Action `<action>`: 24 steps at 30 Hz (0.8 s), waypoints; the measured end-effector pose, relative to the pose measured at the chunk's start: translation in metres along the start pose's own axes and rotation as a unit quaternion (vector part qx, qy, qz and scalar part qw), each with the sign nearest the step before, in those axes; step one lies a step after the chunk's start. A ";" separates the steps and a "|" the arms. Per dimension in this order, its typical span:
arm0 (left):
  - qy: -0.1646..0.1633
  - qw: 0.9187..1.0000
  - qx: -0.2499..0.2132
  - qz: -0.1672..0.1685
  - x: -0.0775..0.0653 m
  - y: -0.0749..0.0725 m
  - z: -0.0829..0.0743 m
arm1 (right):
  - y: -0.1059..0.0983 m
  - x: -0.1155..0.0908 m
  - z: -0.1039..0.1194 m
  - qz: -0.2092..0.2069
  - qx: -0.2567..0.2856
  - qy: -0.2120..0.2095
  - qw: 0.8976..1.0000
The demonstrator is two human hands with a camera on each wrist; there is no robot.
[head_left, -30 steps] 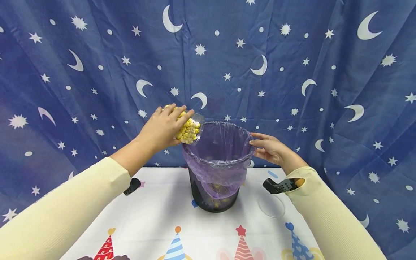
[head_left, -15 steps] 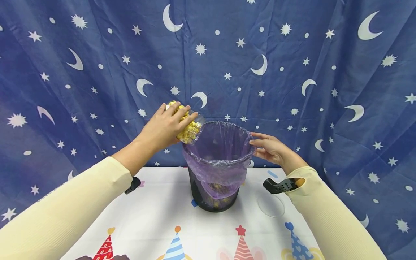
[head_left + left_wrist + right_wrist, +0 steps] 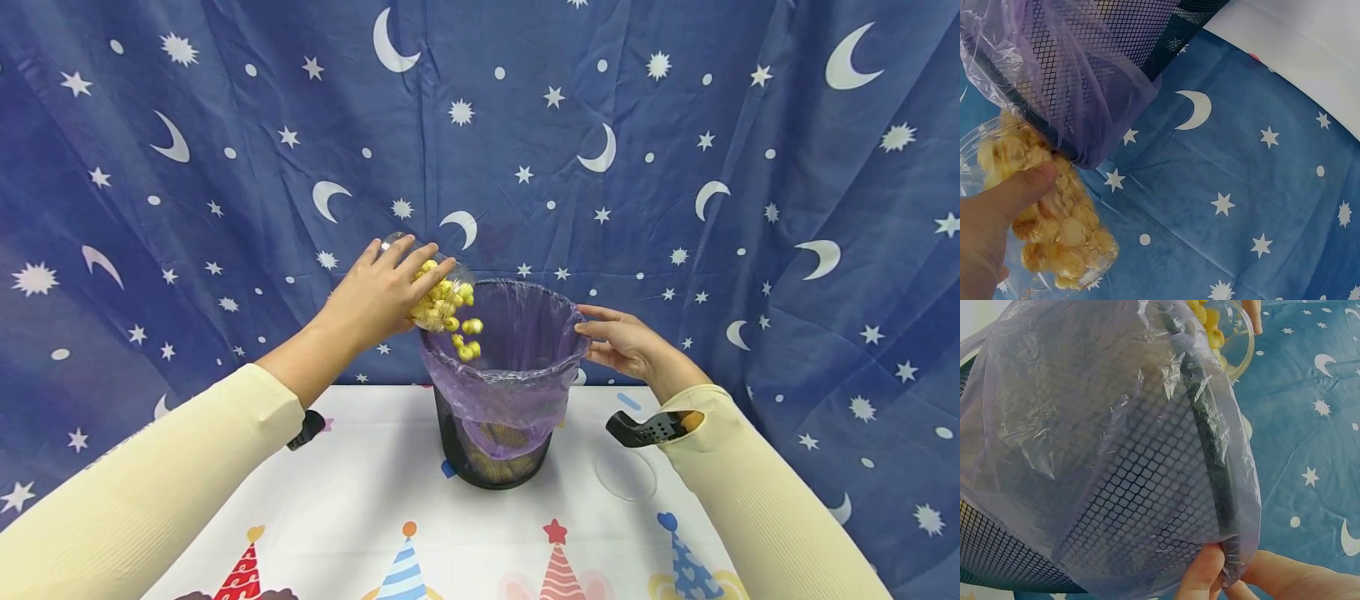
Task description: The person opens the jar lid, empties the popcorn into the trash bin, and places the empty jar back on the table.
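A clear plastic jar (image 3: 1104, 265) of yellow popcorn (image 3: 438, 300) is tilted mouth-down over the left rim of a black mesh wastebasket (image 3: 487, 471). My left hand (image 3: 375, 296) grips the jar from above, its thumb along the near side in the left wrist view. Several popcorn pieces (image 3: 467, 350) are in the air below the jar's mouth, inside the basket's opening. A purple plastic bag (image 3: 517, 400) lines the basket and folds over its rim. At the right rim my right hand (image 3: 622, 342) pinches the bag and rim between thumb and fingers (image 3: 1204, 572).
A clear round lid (image 3: 626, 475) lies on the white tablecloth (image 3: 360, 500), right of the basket, near the right wrist. The cloth has printed party hats along the front. A blue curtain (image 3: 300, 100) with moons and stars hangs behind.
My left hand has tipped the jar further down to the right, and popcorn has begun falling from its mouth into the basket. My right hand has stayed on the rim.
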State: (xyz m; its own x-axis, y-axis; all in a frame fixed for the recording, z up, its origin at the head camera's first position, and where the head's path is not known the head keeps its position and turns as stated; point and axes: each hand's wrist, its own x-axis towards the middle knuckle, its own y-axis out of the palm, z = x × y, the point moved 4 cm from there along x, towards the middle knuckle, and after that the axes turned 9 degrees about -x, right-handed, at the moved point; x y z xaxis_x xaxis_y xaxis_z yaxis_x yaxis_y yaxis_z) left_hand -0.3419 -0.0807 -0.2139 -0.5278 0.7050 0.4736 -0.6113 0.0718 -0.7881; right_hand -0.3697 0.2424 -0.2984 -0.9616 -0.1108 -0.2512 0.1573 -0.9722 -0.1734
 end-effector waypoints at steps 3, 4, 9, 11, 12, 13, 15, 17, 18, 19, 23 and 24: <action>0.001 1.000 -0.002 -0.001 0.000 0.000 0.000 | 0.000 0.000 0.000 0.001 0.001 0.000 1.000; 0.001 1.000 -0.003 -0.001 0.000 0.000 0.000 | 0.000 0.000 0.000 0.001 0.001 0.001 1.000; -0.001 1.000 -0.002 0.000 0.000 0.000 0.001 | 0.001 -0.001 0.001 0.004 0.001 0.001 1.000; 0.000 1.000 -0.002 -0.001 0.000 0.000 0.001 | 0.001 0.000 0.001 0.004 0.001 0.001 1.000; 0.001 1.000 -0.003 -0.002 0.001 0.000 0.001 | 0.000 0.000 0.001 0.004 0.001 0.000 1.000; 0.002 1.000 -0.004 -0.003 0.001 0.000 0.000 | 0.000 0.000 0.001 0.003 0.002 0.000 1.000; 0.006 1.000 -0.005 -0.006 0.001 -0.001 0.000 | 0.000 0.000 0.001 0.002 0.002 0.000 1.000; 0.012 1.000 -0.003 -0.011 0.001 -0.001 -0.001 | 0.000 0.000 0.001 0.001 0.004 0.000 1.000; 0.016 1.000 -0.001 -0.013 0.001 -0.001 -0.001 | 0.000 0.000 0.001 0.001 0.004 0.000 1.000; 0.020 1.000 0.001 -0.016 0.001 -0.001 -0.001 | 0.000 0.000 0.001 0.000 0.005 0.001 1.000; 0.034 0.999 0.012 -0.022 0.002 -0.001 -0.002 | 0.000 0.000 0.001 0.000 0.005 0.001 1.000; 0.036 0.999 0.014 -0.022 0.001 -0.001 -0.002 | 0.000 0.000 0.001 0.001 0.005 0.001 1.000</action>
State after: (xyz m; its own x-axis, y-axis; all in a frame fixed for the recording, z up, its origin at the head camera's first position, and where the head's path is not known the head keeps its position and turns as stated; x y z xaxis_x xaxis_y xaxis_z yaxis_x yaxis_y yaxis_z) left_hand -0.3411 -0.0783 -0.2133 -0.4568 0.7511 0.4767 -0.6494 0.0846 -0.7557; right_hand -0.3694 0.2421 -0.2978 -0.9610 -0.1126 -0.2527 0.1573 -0.9738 -0.1640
